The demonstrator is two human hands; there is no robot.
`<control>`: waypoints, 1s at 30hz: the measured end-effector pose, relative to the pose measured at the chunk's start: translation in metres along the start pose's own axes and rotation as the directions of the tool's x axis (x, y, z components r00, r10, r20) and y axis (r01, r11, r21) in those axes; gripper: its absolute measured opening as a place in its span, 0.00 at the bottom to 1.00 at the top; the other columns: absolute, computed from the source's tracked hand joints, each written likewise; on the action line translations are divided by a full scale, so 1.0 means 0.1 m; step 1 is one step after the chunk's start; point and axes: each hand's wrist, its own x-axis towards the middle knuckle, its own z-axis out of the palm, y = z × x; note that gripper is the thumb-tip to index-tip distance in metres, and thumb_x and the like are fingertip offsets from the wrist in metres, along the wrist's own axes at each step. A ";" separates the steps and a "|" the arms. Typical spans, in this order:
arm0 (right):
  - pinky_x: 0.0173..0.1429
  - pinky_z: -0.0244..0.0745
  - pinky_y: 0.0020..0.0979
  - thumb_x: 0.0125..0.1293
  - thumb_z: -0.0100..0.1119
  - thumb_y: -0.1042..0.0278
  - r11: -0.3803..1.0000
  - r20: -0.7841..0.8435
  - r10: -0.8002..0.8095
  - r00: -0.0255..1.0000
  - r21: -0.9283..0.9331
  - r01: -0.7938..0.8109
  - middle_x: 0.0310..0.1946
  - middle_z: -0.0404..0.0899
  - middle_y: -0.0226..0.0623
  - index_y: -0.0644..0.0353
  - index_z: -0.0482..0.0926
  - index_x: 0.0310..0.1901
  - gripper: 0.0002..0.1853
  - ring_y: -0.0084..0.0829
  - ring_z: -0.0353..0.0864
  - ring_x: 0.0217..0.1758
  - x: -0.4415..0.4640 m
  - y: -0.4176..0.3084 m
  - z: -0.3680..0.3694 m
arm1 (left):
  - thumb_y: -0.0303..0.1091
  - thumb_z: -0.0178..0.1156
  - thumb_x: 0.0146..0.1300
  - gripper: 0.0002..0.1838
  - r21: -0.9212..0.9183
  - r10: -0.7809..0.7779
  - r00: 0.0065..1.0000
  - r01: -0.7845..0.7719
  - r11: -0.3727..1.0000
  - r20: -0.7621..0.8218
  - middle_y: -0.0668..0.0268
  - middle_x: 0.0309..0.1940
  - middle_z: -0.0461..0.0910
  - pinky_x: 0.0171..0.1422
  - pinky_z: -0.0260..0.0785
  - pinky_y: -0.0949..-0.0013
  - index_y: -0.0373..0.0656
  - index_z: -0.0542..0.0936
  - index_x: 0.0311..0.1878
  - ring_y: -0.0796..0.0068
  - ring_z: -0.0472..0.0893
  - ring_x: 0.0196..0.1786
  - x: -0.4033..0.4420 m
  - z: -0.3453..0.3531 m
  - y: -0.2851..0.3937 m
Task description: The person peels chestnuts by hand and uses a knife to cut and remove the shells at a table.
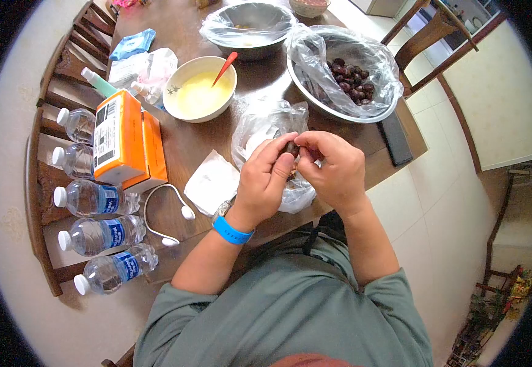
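- I see the left hand (pixel 270 177) pinching a dark nut-like piece (pixel 290 148) between thumb and fingers, above the near part of the table.
- The right hand (pixel 334 168) is curled, fingertips drawn together at the piece's right side; from here I cannot tell whether they grip it.
- Both work over a crumpled clear bag (pixel 298 194), probably so that bits fall inside.
- To the far right, similar dark pieces (pixel 354 82) sit within easy reach in a metal bowl (pixel 345 117), its plastic liner (pixel 311 55) likely keeping it clean.
- My view of the bag's middle is blocked by the hands; something reddish-brown shows between them, too small to make out.
- A patterned bowl (pixel 309 7) is cut off at the far edge.
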 end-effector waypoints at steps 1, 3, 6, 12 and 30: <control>0.39 0.78 0.32 0.54 0.61 0.77 0.997 0.023 0.063 0.998 0.050 -0.064 0.31 0.83 0.41 0.61 0.83 0.38 0.09 0.36 0.84 0.33 0.00 -0.01 -0.01 | 0.35 0.49 0.73 0.18 -0.075 -0.053 0.999 0.053 0.996 -0.001 0.57 0.41 0.79 0.47 0.71 0.68 0.34 0.73 0.59 0.66 0.78 0.40 -0.02 0.02 -0.03; 0.38 0.78 0.29 0.55 0.61 0.77 0.971 0.078 0.180 0.981 0.145 -0.190 0.31 0.84 0.40 0.62 0.83 0.39 0.09 0.30 0.85 0.32 0.02 -0.03 -0.04 | 0.35 0.47 0.74 0.17 -0.402 -0.202 0.979 0.200 0.893 0.038 0.61 0.39 0.79 0.41 0.68 0.73 0.35 0.73 0.60 0.74 0.75 0.36 -0.03 0.05 0.00; 0.36 0.75 0.21 0.57 0.60 0.79 0.938 0.102 0.253 0.962 0.218 -0.270 0.28 0.82 0.31 0.66 0.81 0.38 0.06 0.16 0.79 0.31 0.02 -0.03 -0.02 | 0.35 0.43 0.76 0.18 -0.627 -0.304 0.947 0.298 0.720 0.101 0.66 0.36 0.77 0.35 0.64 0.79 0.36 0.73 0.60 0.83 0.71 0.31 -0.02 0.06 0.03; 0.36 0.77 0.24 0.57 0.61 0.76 0.879 0.136 0.343 0.929 0.302 -0.369 0.29 0.84 0.37 0.64 0.83 0.38 0.07 0.21 0.82 0.31 0.01 0.05 -0.01 | 0.38 0.40 0.77 0.19 -0.775 -0.419 0.889 0.393 0.495 0.184 0.65 0.36 0.78 0.31 0.62 0.80 0.37 0.73 0.60 0.83 0.71 0.30 0.01 0.00 0.06; 0.39 0.77 0.31 0.59 0.59 0.72 0.949 0.099 0.264 0.959 0.150 -0.276 0.31 0.83 0.44 0.63 0.82 0.37 0.07 0.35 0.85 0.33 -0.02 0.14 0.04 | 0.42 0.39 0.76 0.21 -0.848 -0.450 0.872 0.378 0.371 0.192 0.66 0.30 0.75 0.27 0.58 0.78 0.38 0.72 0.59 0.80 0.67 0.25 0.02 -0.03 0.04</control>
